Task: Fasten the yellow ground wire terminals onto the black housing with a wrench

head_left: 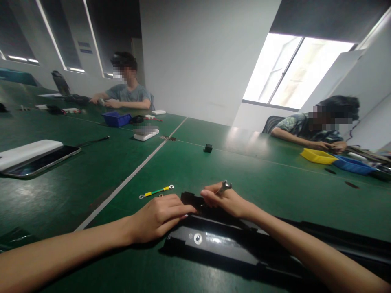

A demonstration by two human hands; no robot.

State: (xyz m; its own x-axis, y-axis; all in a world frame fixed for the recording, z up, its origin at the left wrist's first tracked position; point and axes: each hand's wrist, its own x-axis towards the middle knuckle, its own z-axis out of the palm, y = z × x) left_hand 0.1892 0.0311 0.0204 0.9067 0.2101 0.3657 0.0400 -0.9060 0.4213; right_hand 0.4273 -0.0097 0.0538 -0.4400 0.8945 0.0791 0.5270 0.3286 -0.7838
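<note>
My right hand is closed around a wrench, whose metal open-ended head sticks up above the fingers. Its lower end is hidden over a long black metal profile. My left hand lies at the near end of that profile, fingers pressed together and tips reaching into its channel. What those tips hold, if anything, is too small to make out. Just behind the left hand lies a green wire with yellow-sleeved ring terminals. A small brass-coloured ring is beside it, partly covered by the hand.
A small black block stands further back on the green table. To the left are a phone and a white box. A blue bin, yellow tray and blue tray stand near two seated co-workers.
</note>
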